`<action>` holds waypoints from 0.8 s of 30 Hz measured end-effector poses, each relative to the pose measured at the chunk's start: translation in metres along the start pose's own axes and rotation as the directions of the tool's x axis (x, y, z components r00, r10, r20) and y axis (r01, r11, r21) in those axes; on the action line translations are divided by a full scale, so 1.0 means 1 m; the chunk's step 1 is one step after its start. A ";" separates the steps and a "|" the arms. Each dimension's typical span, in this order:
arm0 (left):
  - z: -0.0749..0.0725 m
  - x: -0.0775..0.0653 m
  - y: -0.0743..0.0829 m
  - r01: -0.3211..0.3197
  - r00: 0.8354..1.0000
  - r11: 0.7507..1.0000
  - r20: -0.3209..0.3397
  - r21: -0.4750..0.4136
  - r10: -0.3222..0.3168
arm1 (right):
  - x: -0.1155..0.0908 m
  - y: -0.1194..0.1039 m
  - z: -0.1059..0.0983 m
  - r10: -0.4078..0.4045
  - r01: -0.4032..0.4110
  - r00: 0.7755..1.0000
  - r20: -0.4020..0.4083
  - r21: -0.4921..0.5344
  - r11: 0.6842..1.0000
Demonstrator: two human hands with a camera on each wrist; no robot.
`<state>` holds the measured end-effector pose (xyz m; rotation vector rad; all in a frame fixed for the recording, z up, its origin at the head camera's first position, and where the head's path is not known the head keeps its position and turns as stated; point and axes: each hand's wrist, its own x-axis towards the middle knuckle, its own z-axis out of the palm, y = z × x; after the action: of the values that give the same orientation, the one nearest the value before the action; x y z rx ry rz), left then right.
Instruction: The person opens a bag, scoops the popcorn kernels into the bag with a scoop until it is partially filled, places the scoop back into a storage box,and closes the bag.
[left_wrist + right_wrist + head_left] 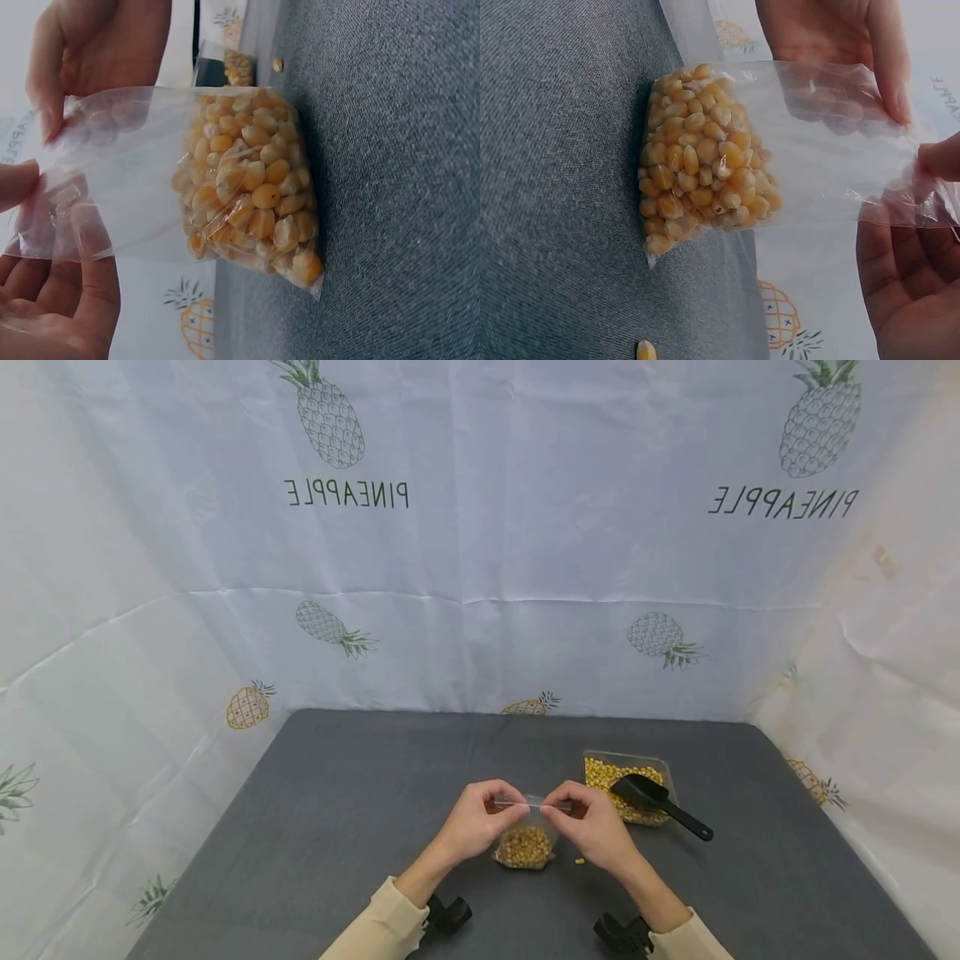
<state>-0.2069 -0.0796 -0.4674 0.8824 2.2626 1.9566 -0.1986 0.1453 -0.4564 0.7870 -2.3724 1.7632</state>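
Observation:
A clear plastic zip bag (525, 846) stands upright on the grey table, its lower part filled with yellow corn kernels (251, 176). At its top edge my left hand (480, 818) pinches the left side between thumb and fingers. My right hand (592, 823) pinches the same edge on the right, the two thumbs close together near the middle. In the right wrist view the corn bag (705, 157) shows slack, see-through plastic above the kernels, with fingers visible behind it.
Behind my right hand stands a clear plastic tub (666, 768) of corn kernels. A black scoop (645, 792) lies across it, handle over the right rim. One loose kernel (580, 861) lies right of the bag. A pineapple-print cloth (480, 543) hangs behind the table.

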 end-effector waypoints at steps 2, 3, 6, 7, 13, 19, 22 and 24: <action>0.000 0.000 0.000 -0.009 1.000 1.000 -0.003 -0.011 0.009 | 0.000 -0.001 0.001 -0.001 0.001 1.000 0.007 0.003 1.000; 0.000 -0.001 0.000 -0.013 1.000 1.000 -0.004 -0.017 0.013 | 0.000 -0.001 0.001 0.001 -0.001 1.000 0.010 0.005 1.000; 0.000 -0.001 0.000 -0.019 1.000 1.000 -0.007 -0.023 0.019 | 0.000 -0.002 0.002 0.007 -0.007 1.000 0.019 0.006 1.000; 0.000 -0.001 0.000 -0.020 1.000 1.000 -0.007 -0.023 0.020 | 0.000 -0.002 0.002 0.011 -0.011 1.000 0.019 0.003 1.000; 0.000 -0.001 -0.002 -0.007 1.000 1.000 0.007 -0.020 0.007 | -0.001 -0.003 0.003 0.025 -0.025 1.000 0.014 -0.010 1.000; 0.002 -0.001 0.000 0.020 1.000 0.999 0.021 -0.041 -0.019 | -0.002 -0.003 0.005 -0.020 0.020 1.000 0.023 -0.005 1.000; 0.003 -0.002 0.000 0.014 1.000 0.999 0.016 -0.039 -0.014 | -0.002 -0.004 0.004 -0.010 0.010 1.000 0.030 -0.010 1.000; 0.003 -0.002 0.000 0.006 1.000 1.000 0.007 -0.028 -0.006 | -0.002 -0.003 0.003 0.012 -0.012 0.999 0.032 -0.017 1.000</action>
<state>-0.2037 -0.0776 -0.4684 0.8772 2.2252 1.9747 -0.1952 0.1428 -0.4551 0.8066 -2.4136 1.7457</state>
